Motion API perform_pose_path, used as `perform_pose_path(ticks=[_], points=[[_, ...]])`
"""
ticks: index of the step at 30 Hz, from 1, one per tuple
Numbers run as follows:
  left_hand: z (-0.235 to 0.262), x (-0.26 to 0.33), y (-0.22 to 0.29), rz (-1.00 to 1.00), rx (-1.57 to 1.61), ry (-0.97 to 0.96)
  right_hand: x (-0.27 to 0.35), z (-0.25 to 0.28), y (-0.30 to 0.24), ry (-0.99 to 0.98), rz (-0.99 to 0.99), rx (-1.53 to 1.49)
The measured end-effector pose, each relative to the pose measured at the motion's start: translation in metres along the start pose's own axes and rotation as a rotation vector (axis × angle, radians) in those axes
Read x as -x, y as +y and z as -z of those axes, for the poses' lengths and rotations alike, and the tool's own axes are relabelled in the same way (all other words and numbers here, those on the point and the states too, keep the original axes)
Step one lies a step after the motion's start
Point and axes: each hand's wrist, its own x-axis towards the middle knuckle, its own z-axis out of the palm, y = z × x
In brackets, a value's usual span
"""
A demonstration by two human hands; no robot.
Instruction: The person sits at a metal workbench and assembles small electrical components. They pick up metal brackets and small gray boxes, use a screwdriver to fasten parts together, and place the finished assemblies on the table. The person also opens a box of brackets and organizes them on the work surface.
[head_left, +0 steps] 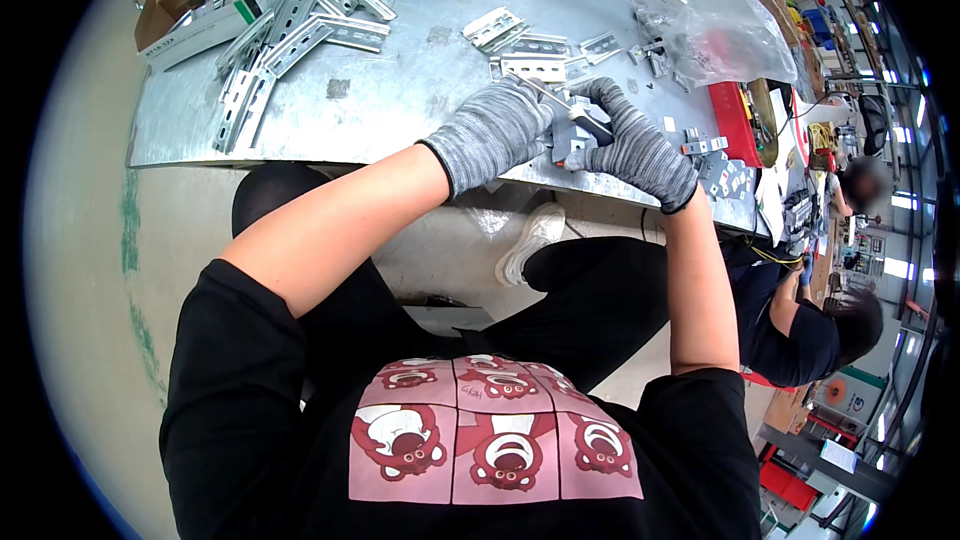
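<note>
Both my hands wear grey knit gloves and meet at the front edge of a metal workbench (400,110). My left hand (490,135) is closed around the handle end of a thin tool whose shaft (548,93) points toward the part. My right hand (630,140) grips a small grey terminal block (572,140) mounted on a short piece of metal rail. The tool's tip is hidden behind my right fingers.
Slotted metal rails (290,40) lie piled at the bench's left, short rail pieces (530,45) in the middle. More grey terminal blocks (715,165), a clear plastic bag (725,35), a red tray (735,120) and cardboard boxes (200,0) stand around. Another person (800,330) sits to my right.
</note>
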Motion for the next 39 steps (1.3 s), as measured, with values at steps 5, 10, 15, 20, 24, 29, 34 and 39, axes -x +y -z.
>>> perform_pose_path(ticks=[5, 10, 15, 20, 24, 29, 34, 39], points=[[0.0, -0.006, 0.004, -0.02, -0.099, -0.072, 0.0, 0.003, -0.003, -0.032, 0.028, 0.151], [-0.015, -0.001, 0.003, -0.087, -0.149, 0.058, 0.002, -0.008, 0.008, 0.038, 0.145, 0.125], [0.001, -0.002, -0.001, 0.032, -0.02, -0.063, 0.003, -0.006, 0.009, 0.047, 0.059, 0.067], [0.003, -0.002, 0.003, 0.123, 0.194, 0.057, 0.002, -0.012, 0.011, 0.097, 0.047, -0.112], [0.006, -0.008, 0.001, 0.051, 0.236, 0.013, 0.005, -0.017, 0.018, 0.158, 0.022, -0.051], [0.005, -0.006, 0.004, 0.077, 0.066, 0.011, 0.049, -0.011, 0.029, 0.539, 0.118, -0.036], [0.001, -0.002, -0.003, 0.09, 0.069, -0.004, 0.126, 0.017, -0.024, 0.425, 0.068, 0.068], [-0.001, -0.006, -0.002, 0.069, 0.084, 0.034, 0.142, 0.001, -0.046, 0.366, 0.086, 0.248]])
